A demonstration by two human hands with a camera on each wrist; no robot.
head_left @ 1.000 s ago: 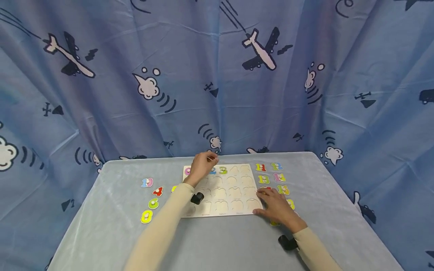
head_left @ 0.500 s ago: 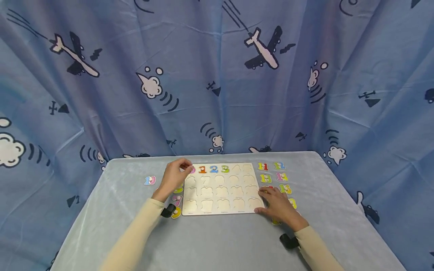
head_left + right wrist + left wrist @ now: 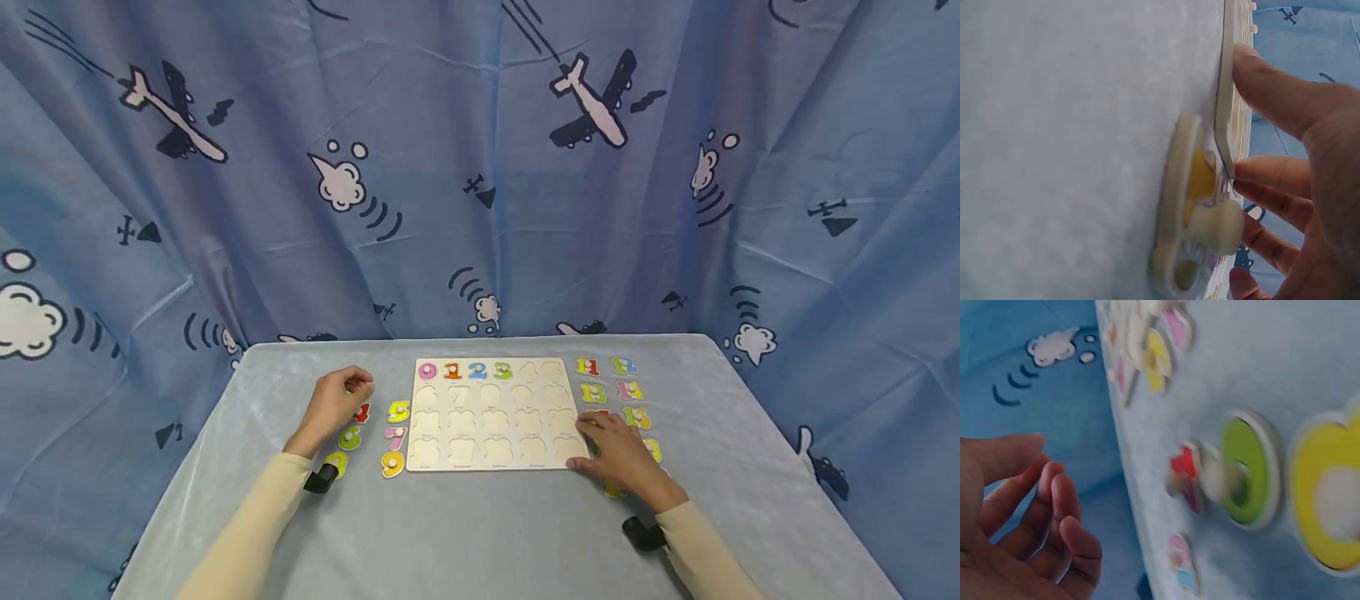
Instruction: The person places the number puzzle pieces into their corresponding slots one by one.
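One slanting edge of the grey-blue tabletop (image 3: 247, 433) runs down the left of the frame, with a wide band of bare surface between it and my left hand (image 3: 328, 408). Left of centre, that hand is raised, its fingers loosely bent and holding nothing, thumb near the fingertips. Beside and below it lie the red 4 (image 3: 363, 413), the green 6 (image 3: 349, 438) and a yellow piece (image 3: 339, 461) partly covered by my wrist camera (image 3: 322, 479). A lane parts these from the yellow 5 (image 3: 398, 412), pink 7 (image 3: 396, 437) and yellow 9 (image 3: 392, 464), close to the left edge of the puzzle board (image 3: 491, 467). The board lies flat in the lower middle, with the 0 (image 3: 427, 372), 1 (image 3: 452, 372), 2 (image 3: 477, 371) and 3 (image 3: 503, 371) set along its upper edge; below its lower edge, room stretches to the bottom of the frame. My right hand (image 3: 618, 454) rests thumb and fingertips on the board's right edge, fingers spread and relaxed. Right of centre, more number pieces (image 3: 593, 393) stand near that edge, some partly hidden by my hand; past them, the surface runs on to its right edge.
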